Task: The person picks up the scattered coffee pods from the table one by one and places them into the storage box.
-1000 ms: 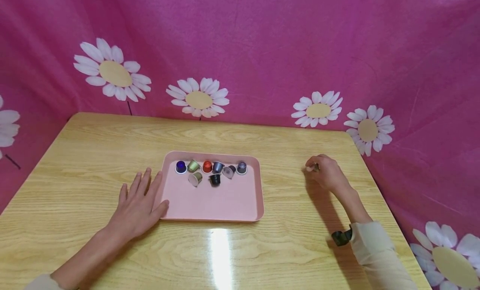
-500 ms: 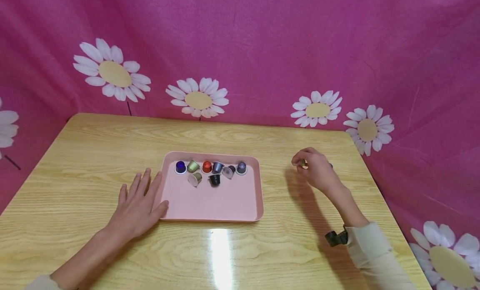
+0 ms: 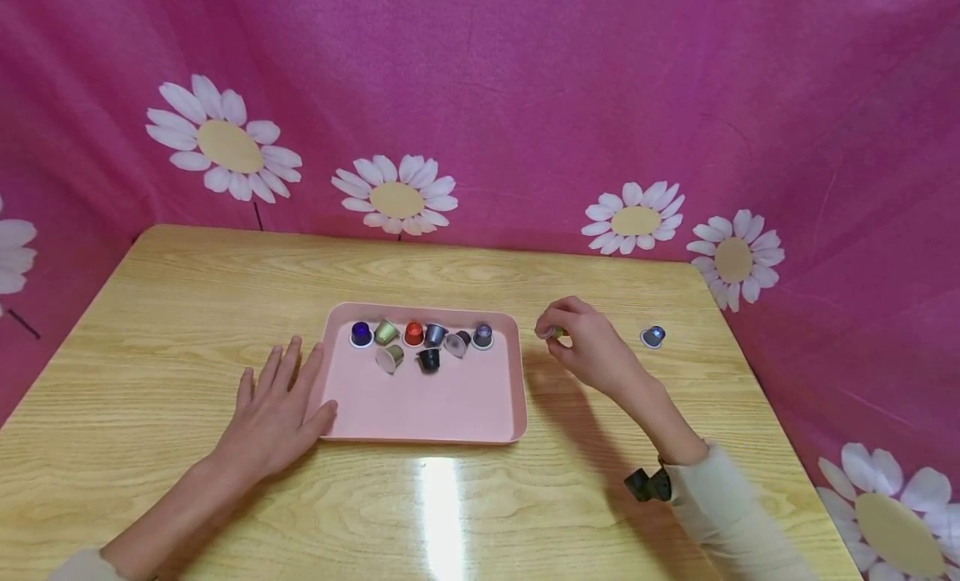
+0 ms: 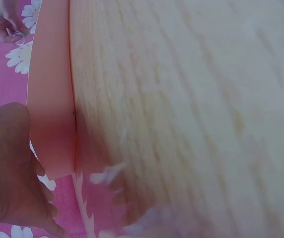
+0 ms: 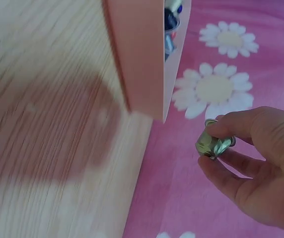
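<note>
My right hand is above the table just right of the pink tray. Its thumb and fingers pinch a shiny green coffee capsule. Two rims show at the fingers in the right wrist view; I cannot tell whether a second capsule is there. My left hand lies with spread, straight fingers at the tray's left side, its thumb on the tray's near left corner. Inside the tray are several coffee capsules toward the back, among them a dark blue one, a red one and a black one.
A blue capsule stands alone on the wooden table, right of my right hand. Behind the table hangs a magenta cloth with white daisies. Light glares off the table in front of the tray.
My right hand has moved left toward the tray, carrying the green coffee capsule. The blue capsule on the right has come into full view. My left hand and the tray have stayed still.
</note>
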Action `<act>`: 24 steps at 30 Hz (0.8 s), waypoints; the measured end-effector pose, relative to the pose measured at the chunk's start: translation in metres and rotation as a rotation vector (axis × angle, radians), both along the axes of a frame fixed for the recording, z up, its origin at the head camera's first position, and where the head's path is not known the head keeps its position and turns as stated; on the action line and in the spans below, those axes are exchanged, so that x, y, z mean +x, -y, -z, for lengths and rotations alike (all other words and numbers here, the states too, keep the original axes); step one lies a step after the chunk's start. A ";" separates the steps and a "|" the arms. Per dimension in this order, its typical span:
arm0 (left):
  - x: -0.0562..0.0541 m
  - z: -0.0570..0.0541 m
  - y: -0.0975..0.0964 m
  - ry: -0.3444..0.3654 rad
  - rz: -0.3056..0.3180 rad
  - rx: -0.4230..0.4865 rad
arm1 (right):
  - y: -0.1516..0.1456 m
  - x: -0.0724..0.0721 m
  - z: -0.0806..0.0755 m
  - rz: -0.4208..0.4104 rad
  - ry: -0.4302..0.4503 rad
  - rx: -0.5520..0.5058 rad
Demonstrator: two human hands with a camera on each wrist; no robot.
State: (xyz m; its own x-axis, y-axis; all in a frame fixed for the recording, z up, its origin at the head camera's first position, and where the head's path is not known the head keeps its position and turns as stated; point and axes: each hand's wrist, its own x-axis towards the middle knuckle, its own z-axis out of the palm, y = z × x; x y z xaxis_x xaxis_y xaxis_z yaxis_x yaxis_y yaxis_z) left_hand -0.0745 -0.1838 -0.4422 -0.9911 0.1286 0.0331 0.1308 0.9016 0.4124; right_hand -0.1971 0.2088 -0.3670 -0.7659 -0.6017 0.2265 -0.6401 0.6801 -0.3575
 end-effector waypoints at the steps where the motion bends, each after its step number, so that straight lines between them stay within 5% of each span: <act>1: 0.000 0.000 0.000 -0.001 0.000 -0.001 | 0.004 0.001 0.000 -0.010 -0.003 0.003; 12: 0.000 -0.001 0.000 0.008 0.002 -0.004 | 0.043 0.011 0.005 -0.133 0.011 0.002; 24: -0.001 0.000 0.001 0.011 0.000 0.006 | 0.074 0.015 0.031 -0.226 -0.004 0.010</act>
